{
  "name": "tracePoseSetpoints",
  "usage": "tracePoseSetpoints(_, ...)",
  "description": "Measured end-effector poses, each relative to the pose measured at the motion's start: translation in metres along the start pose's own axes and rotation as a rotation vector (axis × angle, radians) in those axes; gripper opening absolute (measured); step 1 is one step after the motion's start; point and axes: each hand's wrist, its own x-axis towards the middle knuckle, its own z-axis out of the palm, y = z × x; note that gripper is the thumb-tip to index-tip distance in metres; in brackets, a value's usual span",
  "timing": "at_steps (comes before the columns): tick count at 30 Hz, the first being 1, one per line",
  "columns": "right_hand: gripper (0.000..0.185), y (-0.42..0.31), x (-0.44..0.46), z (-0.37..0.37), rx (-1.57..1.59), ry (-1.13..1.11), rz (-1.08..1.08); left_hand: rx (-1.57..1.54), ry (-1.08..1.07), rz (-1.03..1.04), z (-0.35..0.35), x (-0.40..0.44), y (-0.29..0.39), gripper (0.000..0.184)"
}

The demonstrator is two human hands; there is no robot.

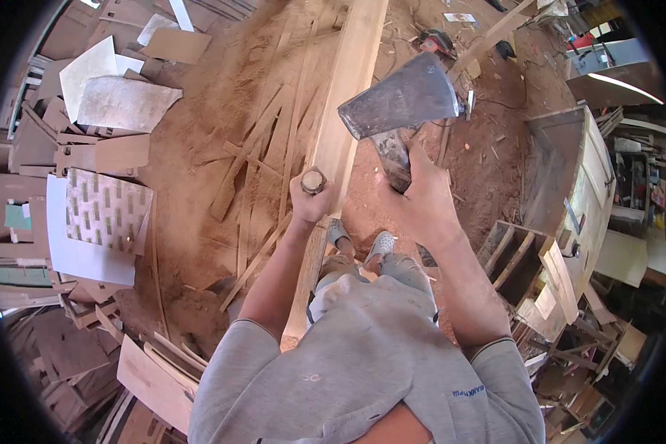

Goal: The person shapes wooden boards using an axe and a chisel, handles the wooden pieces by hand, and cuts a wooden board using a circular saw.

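Note:
My left hand is closed in a fist around an upright chisel; only the round wooden end of its handle shows, and its blade is hidden beneath the fist. Under and beside that fist runs a long pale wooden beam, stretching away from my body. My right hand grips the short dark handle of a hatchet, raised to the right of the beam. The hatchet's broad grey head is tilted, with its wide edge towards the right.
Sawdust and loose wooden strips cover the ground left of the beam. Stacked boards and a patterned sheet lie further left. A red power tool sits ahead on the ground. At right stand a wooden cabinet and a slatted wooden frame.

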Motion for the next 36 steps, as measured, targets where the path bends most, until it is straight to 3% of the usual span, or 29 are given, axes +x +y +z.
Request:
tracePoseSetpoints(10, 0.035, 0.000, -0.002, 0.008, -0.040, -0.042, -0.052, 0.058, -0.009, 0.133, -0.001, -0.009, -0.004, 0.016)
tracePoseSetpoints(16, 0.039, -0.001, -0.004, 0.012, -0.065, -0.027, -0.146, 0.053, 0.001, 0.063, -0.002, -0.006, -0.010, 0.017)
tracePoseSetpoints(19, 0.037, -0.006, -0.006, 0.008, -0.090, -0.074, -0.063, 0.087, 0.024, 0.127, -0.003, -0.005, -0.013, 0.016)
tracePoseSetpoints(22, 0.037, -0.003, -0.010, 0.013, -0.120, 0.005, -0.176, 0.057, 0.016, 0.169, -0.002, -0.007, -0.011, 0.016)
tracePoseSetpoints(25, 0.037, 0.034, -0.018, 0.053, -0.325, -0.101, -0.209, -0.007, 0.035, 0.277, 0.005, -0.006, -0.006, 0.017)
tracePoseSetpoints(28, 0.033, 0.034, -0.005, 0.066, -0.575, -0.386, -0.120, -0.028, 0.016, 0.293, 0.003, -0.006, -0.016, 0.016)
tracePoseSetpoints(30, 0.030, 0.028, 0.012, 0.052, -0.536, -0.331, -0.174, -0.060, -0.018, 0.399, 0.008, 0.007, -0.022, 0.014)
tracePoseSetpoints(31, 0.028, 0.022, 0.013, 0.047, -0.508, -0.329, -0.188, 0.038, -0.043, 0.182, -0.002, 0.003, -0.028, 0.012)
tracePoseSetpoints(34, 0.028, -0.004, 0.017, 0.033, -0.268, -0.111, -0.047, 0.090, -0.021, 0.105, -0.003, -0.002, -0.026, 0.012)
tracePoseSetpoints(36, 0.029, 0.015, 0.011, 0.055, -0.326, -0.142, -0.059, 0.064, -0.009, 0.115, -0.002, 0.000, -0.024, 0.010)
